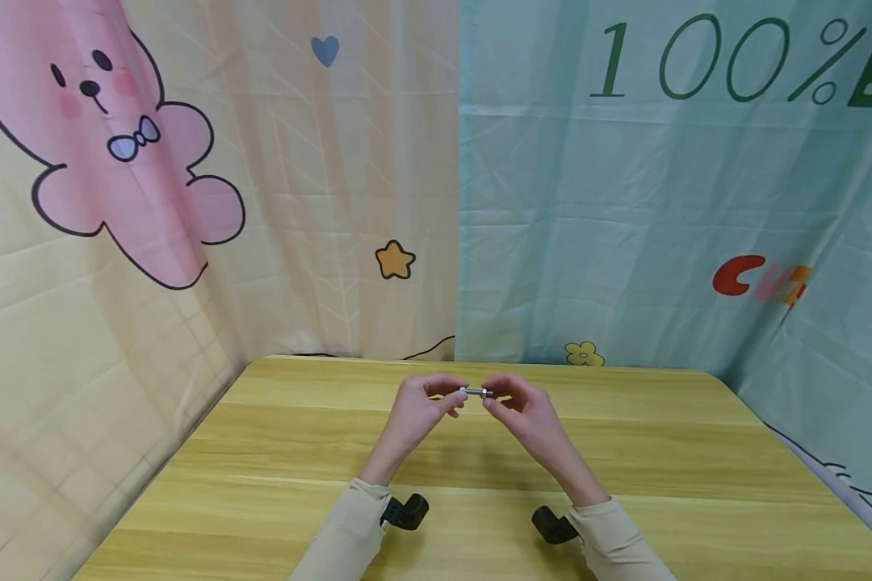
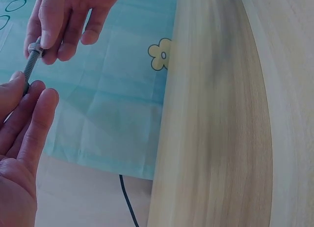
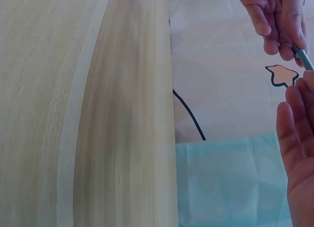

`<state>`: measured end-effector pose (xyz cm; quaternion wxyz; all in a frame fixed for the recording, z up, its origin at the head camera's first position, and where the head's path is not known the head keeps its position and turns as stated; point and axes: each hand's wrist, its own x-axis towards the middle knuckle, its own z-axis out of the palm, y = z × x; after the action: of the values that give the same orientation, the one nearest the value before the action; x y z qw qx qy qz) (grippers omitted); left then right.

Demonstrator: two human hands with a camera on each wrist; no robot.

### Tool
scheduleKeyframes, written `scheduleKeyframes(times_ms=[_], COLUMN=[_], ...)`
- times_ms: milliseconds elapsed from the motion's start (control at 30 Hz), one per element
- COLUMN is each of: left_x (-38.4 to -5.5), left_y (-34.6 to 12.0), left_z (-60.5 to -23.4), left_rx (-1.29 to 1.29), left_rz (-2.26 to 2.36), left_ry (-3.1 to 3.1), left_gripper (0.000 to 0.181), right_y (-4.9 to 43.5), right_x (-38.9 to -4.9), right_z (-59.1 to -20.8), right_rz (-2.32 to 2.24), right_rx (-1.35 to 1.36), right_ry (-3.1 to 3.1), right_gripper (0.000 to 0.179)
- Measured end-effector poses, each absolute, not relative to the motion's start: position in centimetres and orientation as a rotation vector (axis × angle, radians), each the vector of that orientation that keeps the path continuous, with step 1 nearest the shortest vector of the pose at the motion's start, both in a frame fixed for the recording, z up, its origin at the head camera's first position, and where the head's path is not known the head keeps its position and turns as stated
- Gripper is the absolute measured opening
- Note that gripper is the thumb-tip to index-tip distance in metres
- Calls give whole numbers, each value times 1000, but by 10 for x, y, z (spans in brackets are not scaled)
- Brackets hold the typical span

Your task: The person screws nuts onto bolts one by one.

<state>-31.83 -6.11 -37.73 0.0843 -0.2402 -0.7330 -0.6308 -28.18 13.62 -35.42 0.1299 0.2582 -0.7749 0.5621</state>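
A metal bolt (image 1: 474,391) is held lengthwise between the two hands, raised over the far half of the wooden table. My left hand (image 1: 420,407) pinches its head end between thumb and fingertips. On the threaded shank (image 2: 29,65), near the opposite end, sits a hex nut (image 2: 35,48). The right hand (image 1: 526,410) has thumb and fingertips at that nut, pinching it, with the other fingers loosely bent. In the right wrist view only a short stretch of the bolt (image 3: 305,59) shows at the right edge, partly hidden by fingers.
The wooden table (image 1: 276,452) spans the lower view. Printed curtains (image 1: 407,161) hang behind it and along both sides. A black wrist camera (image 1: 407,512) is strapped at the left sleeve, another black wrist camera (image 1: 554,526) at the right. A dark cable (image 2: 126,200) hangs beyond the table edge.
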Motion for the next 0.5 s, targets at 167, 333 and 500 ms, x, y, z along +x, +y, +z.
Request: scheduleKeyframes(times_ms=[167,333,500], left_x=[-317,-315,-315], left_y=[-61,-60,-60], left_z=[-375,-375,-375], left_rx=[-711,-705,-721], left_rz=[-1867,-1847,-1845], left_ry=[-2197,-2216,-2197], left_gripper=[10,11,12], right_y=[137,136,135], right_x=[-281,-281,-281], right_z=[-354,-353,-352], right_rz=[1652,1659,1692], right_rx=[709,643,586], right_ry=[-2294,-2363,-2377], right_gripper=[16,14,19])
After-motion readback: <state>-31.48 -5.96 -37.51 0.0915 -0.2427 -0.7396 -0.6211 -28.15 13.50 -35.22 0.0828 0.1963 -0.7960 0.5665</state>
